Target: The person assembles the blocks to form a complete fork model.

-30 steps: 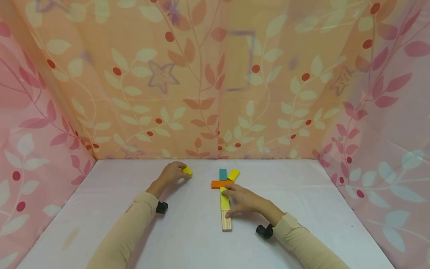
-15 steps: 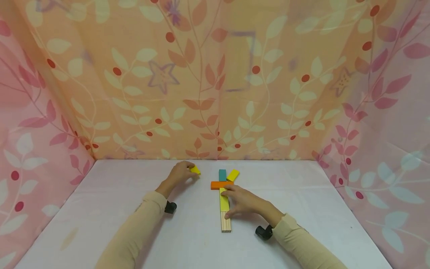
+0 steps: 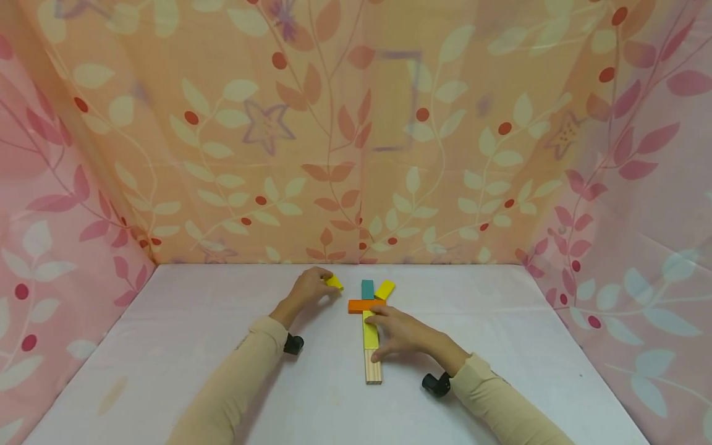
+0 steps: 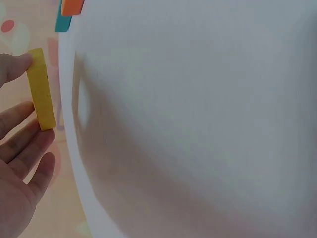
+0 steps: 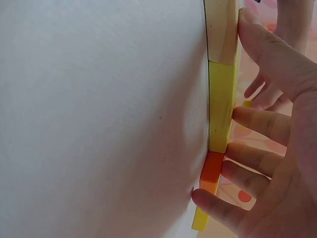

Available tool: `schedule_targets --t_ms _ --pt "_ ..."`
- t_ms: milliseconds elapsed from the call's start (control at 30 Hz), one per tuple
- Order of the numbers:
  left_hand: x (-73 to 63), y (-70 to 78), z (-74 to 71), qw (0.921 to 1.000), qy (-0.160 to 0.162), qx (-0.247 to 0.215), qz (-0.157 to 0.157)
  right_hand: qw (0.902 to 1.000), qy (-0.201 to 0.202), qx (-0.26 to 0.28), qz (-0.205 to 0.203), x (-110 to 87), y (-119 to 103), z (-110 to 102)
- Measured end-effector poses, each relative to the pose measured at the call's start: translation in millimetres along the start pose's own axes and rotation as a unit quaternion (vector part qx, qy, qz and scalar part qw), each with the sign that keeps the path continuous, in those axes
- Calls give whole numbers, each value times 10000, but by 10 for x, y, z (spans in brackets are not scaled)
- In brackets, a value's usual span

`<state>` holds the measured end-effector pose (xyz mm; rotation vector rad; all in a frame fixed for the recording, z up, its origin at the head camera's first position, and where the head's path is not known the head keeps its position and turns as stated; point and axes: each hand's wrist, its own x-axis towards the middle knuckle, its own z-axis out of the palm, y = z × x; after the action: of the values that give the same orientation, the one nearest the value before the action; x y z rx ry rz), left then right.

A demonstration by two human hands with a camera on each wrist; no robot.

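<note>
Between thumb and fingertips, my left hand pinches a yellow block, left of the block figure and apart from it. My right hand rests on the figure with fingers spread. Its thumb touches the plain wooden block, and its fingers lie at the light yellow block and the orange block. Wood and light yellow lie end to end in a line; the orange one crosses their far end. Beyond it lie a teal block and a slanted yellow block to its right.
A white cloth-covered table lies under the blocks. Patterned cloth walls, an orange one at the back and pink ones at both sides, enclose it. Black wrist cameras sit under both wrists.
My left hand has moved to the right with the yellow block, closer to the teal block. My right hand and the laid blocks have stayed in place.
</note>
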<state>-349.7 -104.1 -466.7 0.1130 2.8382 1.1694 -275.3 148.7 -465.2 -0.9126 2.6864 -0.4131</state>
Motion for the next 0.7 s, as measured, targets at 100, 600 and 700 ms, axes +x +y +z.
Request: schedule_targets --t_ms 100,600,700 --pt "6 24 49 10000 -22 -80 -34 10000 22 0 -10 -1 0 5" --pt "15 177 218 9999 -24 -52 -112 9997 81 -175 -144 -4 11 -1" --pt "27 181 251 9999 -35 -19 -161 9997 77 -159 -148 3 17 5"
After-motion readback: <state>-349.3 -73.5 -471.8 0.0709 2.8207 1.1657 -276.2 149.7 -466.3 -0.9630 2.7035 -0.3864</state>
